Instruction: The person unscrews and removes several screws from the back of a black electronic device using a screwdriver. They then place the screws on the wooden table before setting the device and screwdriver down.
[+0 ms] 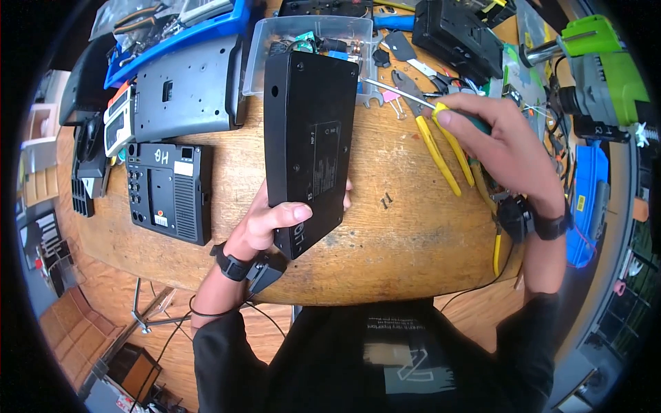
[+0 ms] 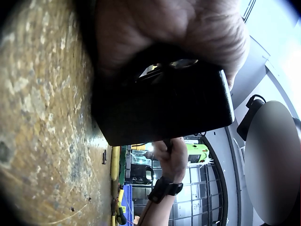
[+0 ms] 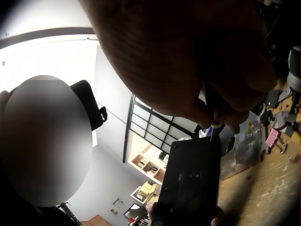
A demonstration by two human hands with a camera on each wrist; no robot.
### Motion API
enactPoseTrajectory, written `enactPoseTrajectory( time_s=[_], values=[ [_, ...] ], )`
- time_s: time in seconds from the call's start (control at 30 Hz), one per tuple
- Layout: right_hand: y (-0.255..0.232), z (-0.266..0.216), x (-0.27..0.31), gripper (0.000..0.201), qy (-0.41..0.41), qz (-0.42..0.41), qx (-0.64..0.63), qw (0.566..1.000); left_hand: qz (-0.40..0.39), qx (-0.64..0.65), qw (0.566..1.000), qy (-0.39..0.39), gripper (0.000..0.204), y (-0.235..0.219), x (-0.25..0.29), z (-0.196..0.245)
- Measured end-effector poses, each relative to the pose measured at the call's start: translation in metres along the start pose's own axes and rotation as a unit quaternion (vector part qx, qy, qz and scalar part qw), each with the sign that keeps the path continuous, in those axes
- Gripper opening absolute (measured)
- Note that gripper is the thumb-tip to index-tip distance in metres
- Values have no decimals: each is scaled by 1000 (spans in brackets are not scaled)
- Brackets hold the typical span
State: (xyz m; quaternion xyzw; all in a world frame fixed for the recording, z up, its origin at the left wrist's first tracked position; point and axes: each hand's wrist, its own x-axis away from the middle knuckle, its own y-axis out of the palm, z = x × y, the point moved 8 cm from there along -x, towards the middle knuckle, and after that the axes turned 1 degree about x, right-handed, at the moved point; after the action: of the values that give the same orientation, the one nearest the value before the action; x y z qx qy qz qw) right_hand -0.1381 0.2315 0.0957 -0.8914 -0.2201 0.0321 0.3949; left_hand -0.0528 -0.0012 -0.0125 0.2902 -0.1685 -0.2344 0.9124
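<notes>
Left hand (image 1: 265, 224) grips the near end of the flat black plastic-cased device (image 1: 308, 141) — long axis running away from the person — while right hand (image 1: 506, 148), clasping the yellow-and-green-handled screwdriver (image 1: 441, 110), aims its shaft leftward at the far right edge.

Your head view is evenly lit by soft daylight, with only faint shadows on the table (image 1: 392, 227). Its fisheye lens bends everything toward the edges, and a black ring cuts off all four corners. Your left wrist view is dim and blurred at the left, where the table surface sits out of focus, while the right edge glares white. Your right wrist view is backlit: the right hand (image 3: 188, 56) fills the top as a dark, soft mass against washed-out bright walls at upper left.
</notes>
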Motion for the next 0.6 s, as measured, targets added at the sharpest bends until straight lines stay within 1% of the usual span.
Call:
enactPoseTrajectory(
  time_s=[0.07,0.2,0.3,0.4,0.5,0.6],
  values=[
    [1,3,-7,34,2,0,-20,1000,-2,3,1000,-3,72,0,-1,-1],
    [0,-1,-13,33,-6,-10,-3,1000,1,0,1000,-14,74,-1,0,-1],
    [-1,-6,-17,34,-31,-13,-3,999,1,5,1000,-14,74,0,-1,1],
    [-1,-3,-17,35,-8,-28,-1,1000,-2,3,1000,-10,73,1,-1,1],
    [-1,-1,-20,35,-16,-34,-11,999,-3,1,1000,-14,73,1,-1,1],
    [-2,1,-20,35,8,-47,-12,999,-7,-6,1000,-18,73,-1,-1,0]
  ],
)
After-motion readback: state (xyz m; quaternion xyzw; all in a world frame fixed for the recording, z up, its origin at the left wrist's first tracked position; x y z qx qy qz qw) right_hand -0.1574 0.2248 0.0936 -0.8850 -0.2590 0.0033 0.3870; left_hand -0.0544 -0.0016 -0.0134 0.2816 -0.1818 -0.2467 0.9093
